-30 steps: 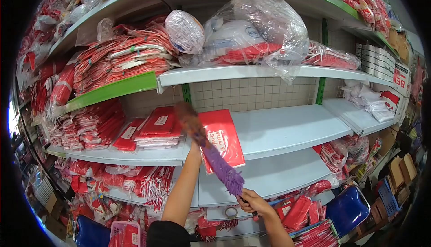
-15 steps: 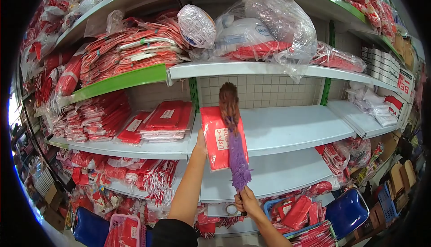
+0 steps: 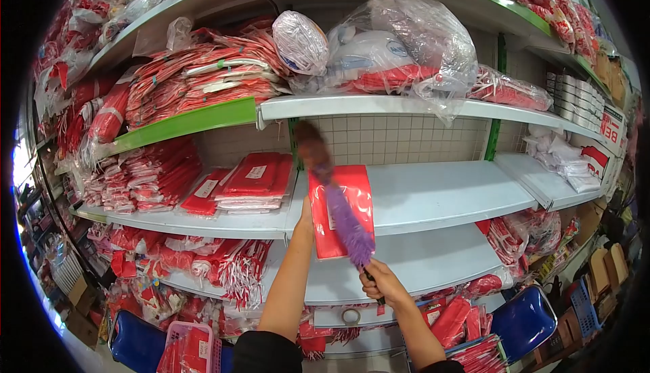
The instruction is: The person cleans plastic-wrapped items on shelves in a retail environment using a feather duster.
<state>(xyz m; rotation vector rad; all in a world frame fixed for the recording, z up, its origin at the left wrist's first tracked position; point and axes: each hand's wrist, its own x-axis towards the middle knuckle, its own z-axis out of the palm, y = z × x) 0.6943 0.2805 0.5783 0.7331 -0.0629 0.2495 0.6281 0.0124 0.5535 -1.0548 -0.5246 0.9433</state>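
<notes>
My left hand (image 3: 305, 218) holds a flat red packet in clear plastic (image 3: 357, 193) upright by its left side, in front of the middle shelf; most of the fingers are behind it. A feather duster (image 3: 347, 227) with purple lower feathers and a brown tip crosses the packet's face diagonally and hides most of its label. Its dark handle is in the closed fingers of my right hand (image 3: 383, 283), below the packet. The brown tip is smeared by motion and reaches past the packet's upper left corner.
Red packets (image 3: 254, 176) are stacked left on the middle shelf (image 3: 440, 193). Above, a large clear bag (image 3: 413, 41) overhangs the upper shelf edge (image 3: 379, 104). Blue chairs (image 3: 525, 322) and a pink basket (image 3: 213, 349) stand low at the sides. A tape roll (image 3: 351, 317) lies below.
The duster has swung leftward from nearly upright to a diagonal, its tip now further left. My right hand has risen and moved slightly right. The packet has shifted slightly right.
</notes>
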